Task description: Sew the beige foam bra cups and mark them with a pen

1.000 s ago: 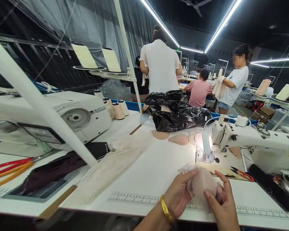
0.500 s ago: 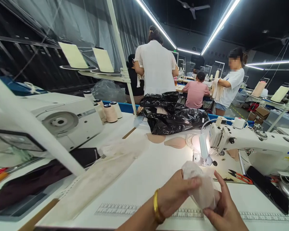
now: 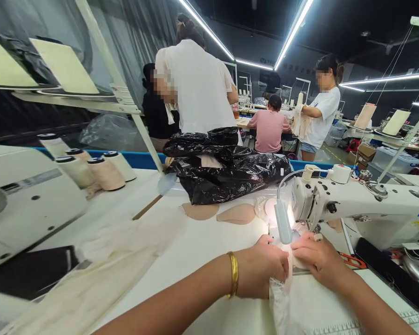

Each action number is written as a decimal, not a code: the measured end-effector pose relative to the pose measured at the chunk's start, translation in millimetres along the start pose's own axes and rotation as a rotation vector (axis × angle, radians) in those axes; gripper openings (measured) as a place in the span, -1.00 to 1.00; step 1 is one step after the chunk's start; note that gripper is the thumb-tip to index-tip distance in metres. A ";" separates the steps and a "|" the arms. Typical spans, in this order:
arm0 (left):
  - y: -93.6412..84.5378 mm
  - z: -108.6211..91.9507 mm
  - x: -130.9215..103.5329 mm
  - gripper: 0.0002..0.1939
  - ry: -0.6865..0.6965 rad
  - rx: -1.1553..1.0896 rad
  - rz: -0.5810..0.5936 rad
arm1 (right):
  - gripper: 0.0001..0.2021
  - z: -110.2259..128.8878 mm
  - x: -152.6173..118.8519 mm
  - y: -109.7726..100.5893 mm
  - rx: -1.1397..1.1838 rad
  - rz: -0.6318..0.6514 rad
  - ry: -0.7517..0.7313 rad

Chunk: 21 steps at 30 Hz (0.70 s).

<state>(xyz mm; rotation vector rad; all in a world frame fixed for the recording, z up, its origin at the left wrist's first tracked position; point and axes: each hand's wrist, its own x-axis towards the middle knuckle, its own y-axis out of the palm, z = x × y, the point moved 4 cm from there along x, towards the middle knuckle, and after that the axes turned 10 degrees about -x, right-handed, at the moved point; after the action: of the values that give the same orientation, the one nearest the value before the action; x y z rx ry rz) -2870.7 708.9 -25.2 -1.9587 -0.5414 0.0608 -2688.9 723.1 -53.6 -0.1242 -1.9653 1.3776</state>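
Both hands are pressing a pale fabric piece [image 3: 289, 260] flat on the table [image 3: 209, 237] at the sewing machine [image 3: 356, 204]: the left hand [image 3: 261, 272] is pinching its edge, and the right hand [image 3: 317, 260] is lying on top, fingers flat. The machine's lamp [image 3: 282, 225] is glaring and hiding the needle, and most of the fabric is lying covered under the hands, its lacy end running off the bottom edge.

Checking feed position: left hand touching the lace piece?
Touching. Head view shows the left hand pressed on the lace piece, which emerges from under its fingers.
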 end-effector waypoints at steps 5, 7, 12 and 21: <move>-0.2 0.3 -5.0 -0.80 0.011 -0.069 -0.051 | -0.71 0.0 -5.5 -5.5 0.073 0.093 0.064; -0.8 1.3 -4.6 -0.80 0.016 -0.081 -0.065 | -0.70 -1.0 -3.2 -6.9 0.054 0.092 0.086; -3.3 3.9 -3.0 -0.78 0.039 -0.112 -0.134 | -0.58 -5.7 -2.1 -6.0 0.030 0.101 0.146; -1.6 7.4 -2.3 -0.84 0.042 -0.134 -0.183 | -0.50 -14.3 -9.0 5.2 0.002 0.091 0.189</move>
<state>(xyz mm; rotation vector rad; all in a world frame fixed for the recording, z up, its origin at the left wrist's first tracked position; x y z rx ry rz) -2875.4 714.8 -27.6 -2.0261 -0.7102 -0.1349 -2675.4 732.3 -60.1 -0.3344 -1.8202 1.3732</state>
